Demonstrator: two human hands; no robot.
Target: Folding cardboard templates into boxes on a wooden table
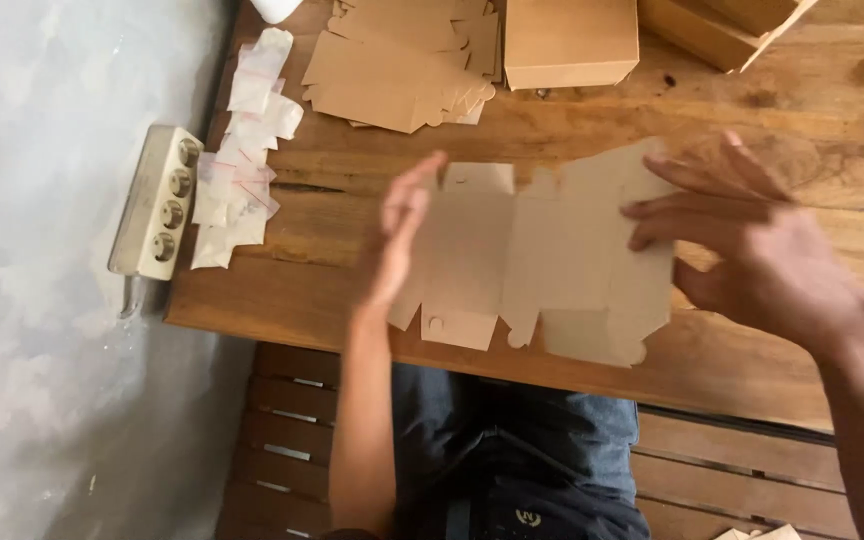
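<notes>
Blank (542,265) lies flat on the desk (752,110), between both hands.
Left hand (399,235) and right hand (742,240), fingers spread, bracket its edges as if steadying it; nothing pinched.

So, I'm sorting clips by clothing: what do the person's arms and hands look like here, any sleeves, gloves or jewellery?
Both are bare: the left hand and right hand wear no gloves, and no rings or watch show. No sleeves cover either forearm in view. The motion blur could hide small details.
</notes>
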